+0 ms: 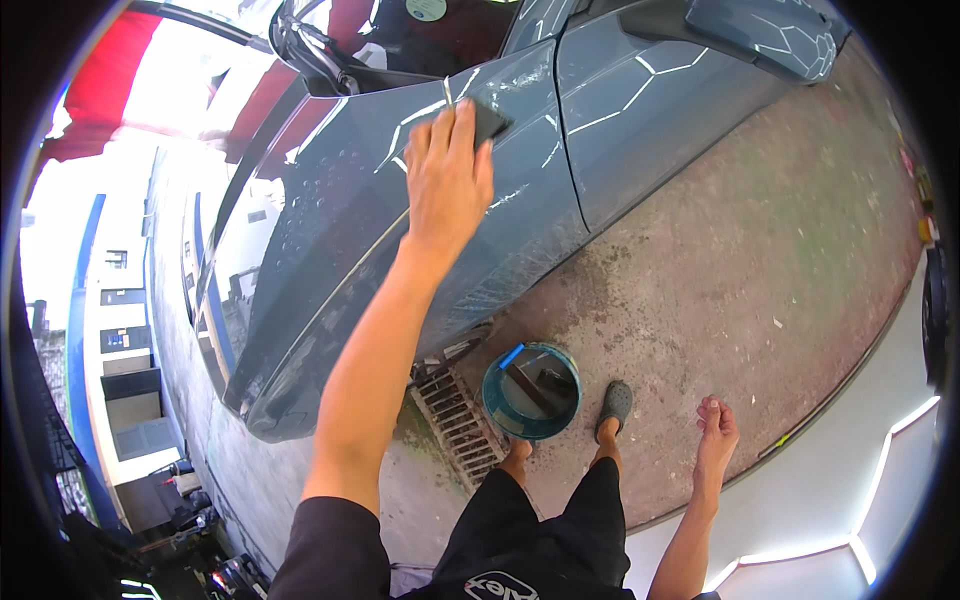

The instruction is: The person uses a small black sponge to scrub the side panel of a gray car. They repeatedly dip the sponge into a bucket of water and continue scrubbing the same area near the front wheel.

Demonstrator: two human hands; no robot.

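Observation:
My left hand (450,176) reaches up and forward, pressing a dark, flat pad (491,122) against the blue-grey car's front fender (517,169). The fingers lie along the pad, which juts out past the thumb side; whether it is a sponge or an abrasive sheet is unclear. Water drops and bright light reflections show on the wet paint around it. Low at my right side, my right hand (718,427) hangs in the air above the floor. Its fingers are curled in, and nothing shows in them.
A teal bucket (493,405) stands at my feet, holding water, a blue-handled tool (511,356) and dark items. Beside it lies a metal floor grate (457,420). The car door (637,127) and side mirror (765,37) extend right. A light-coloured, glossy surface (810,502) curves behind my right arm.

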